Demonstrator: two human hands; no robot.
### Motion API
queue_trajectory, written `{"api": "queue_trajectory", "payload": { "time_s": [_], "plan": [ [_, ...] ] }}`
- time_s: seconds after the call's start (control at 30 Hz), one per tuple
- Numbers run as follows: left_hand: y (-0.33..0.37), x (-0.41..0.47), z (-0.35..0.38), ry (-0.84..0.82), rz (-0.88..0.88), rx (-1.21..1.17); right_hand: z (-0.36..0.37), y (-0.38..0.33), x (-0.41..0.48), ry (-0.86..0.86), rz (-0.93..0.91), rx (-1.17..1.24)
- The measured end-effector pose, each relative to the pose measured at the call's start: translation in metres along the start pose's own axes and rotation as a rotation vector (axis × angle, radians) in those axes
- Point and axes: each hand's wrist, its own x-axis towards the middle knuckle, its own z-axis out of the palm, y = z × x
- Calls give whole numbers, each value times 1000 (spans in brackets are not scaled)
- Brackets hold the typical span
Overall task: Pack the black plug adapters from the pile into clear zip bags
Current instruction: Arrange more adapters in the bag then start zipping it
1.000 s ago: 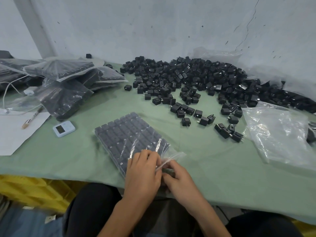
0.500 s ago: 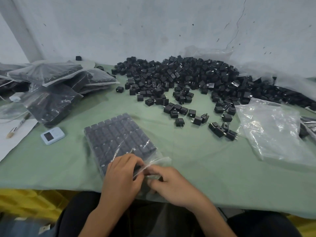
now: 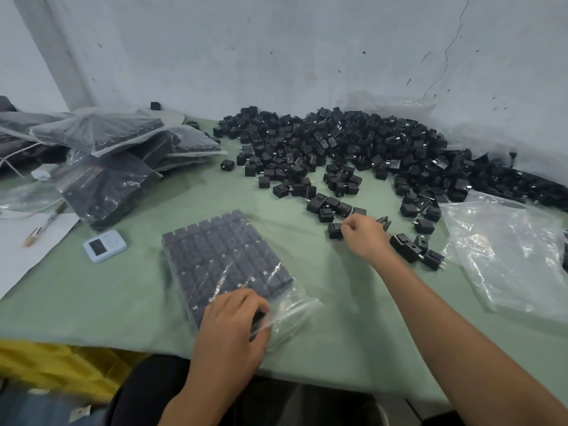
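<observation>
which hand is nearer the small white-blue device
Left. Left hand grips the clear zip bag beside the white-blue device; right hand pinches a black adapter farther right.

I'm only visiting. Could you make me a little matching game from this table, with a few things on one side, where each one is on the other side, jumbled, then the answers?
Things:
1 brush
2 small white device
3 left hand
4 right hand

Places:
A on the near end of the filled zip bag
B fingers on a loose black adapter
C partly on the white paper
D on the green cloth, left of that bag

Pairs: 1-C; 2-D; 3-A; 4-B
</observation>
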Motion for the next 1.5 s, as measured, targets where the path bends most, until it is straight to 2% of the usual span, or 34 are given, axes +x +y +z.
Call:
{"api": "queue_trajectory", "payload": {
  "time_s": [0.13,0.23,0.43,0.6,0.73,0.83,0.93,1.07,1.13,1.33,1.4,1.5],
  "plan": [
    [-2,0,0,-14,2,-13,16,-2,13,51,33,-72],
    [-1,0,0,7,12,-21,20,-7,13,17,16,-62],
    [1,0,0,-1,6,-20,22,-17,3,-98,6,163],
    [1,1,-3,-31,-7,-11,19,-24,-17,-84,-16,292],
    [2,1,-2,-26,-5,11,3,-21,-62,-91,18,698],
    [2,1,-1,-8,-19,4,-9,-9,-119,-122,-8,860],
    [4,2,-1,13,-24,-10,-11,1,-179,-252,-60,863],
    [5,1,1,27,-12,28,10,-14,-221,-404,-43,750],
    [5,0,3,40,-16,41,26,-26,-225,-369,-39,708],
    [6,-1,9,112,5,121,63,-51,-218,4,-23,613],
    [4,-1,11,127,16,135,68,-58,-217,43,-10,598],
    [3,-1,11,132,31,137,72,-64,-217,-2,-24,649]
  ]
}}
